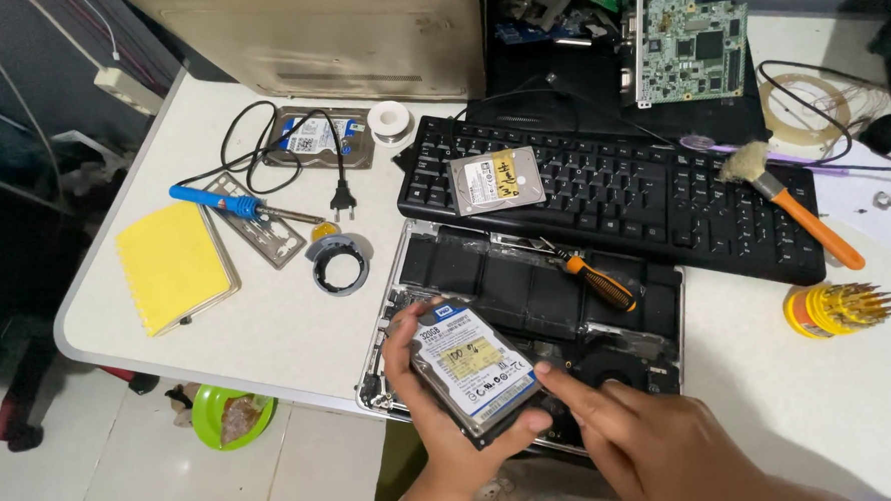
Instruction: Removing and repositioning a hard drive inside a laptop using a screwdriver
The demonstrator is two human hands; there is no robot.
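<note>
Far left on the white worktop [268,318] I see a yellow rectangular notebook [173,264], then a blue-handled soldering iron [213,201] with its black cord, a bare drive with a blue-and-white label [317,139] behind it, and a grey tape ring [340,264].

Centre near: my left hand [438,421] cups a slim black hard drive with a white-and-blue label and a yellow sticker [474,369] from below. Its fingers are curled snug round the left edge and underside, so it has a firm hold. The drive sits tilted just above the opened silver laptop base with the black battery pack [528,297].

My right hand [654,442] comes in from the near right; its forefinger touches the drive's right corner, the other fingers loosely bent and holding nothing.

Step in hand, as I judge it: the drive is lifted over the laptop bay, being steadied at the corner. Any next move calls for squaring its edge to the bay and keeping it level.

Further right: an orange-and-black screwdriver [597,279] on the battery, a second silver drive [497,179] on the black keyboard [663,196], an orange-handled brush [794,200], and a yellow bit holder [834,309].
</note>
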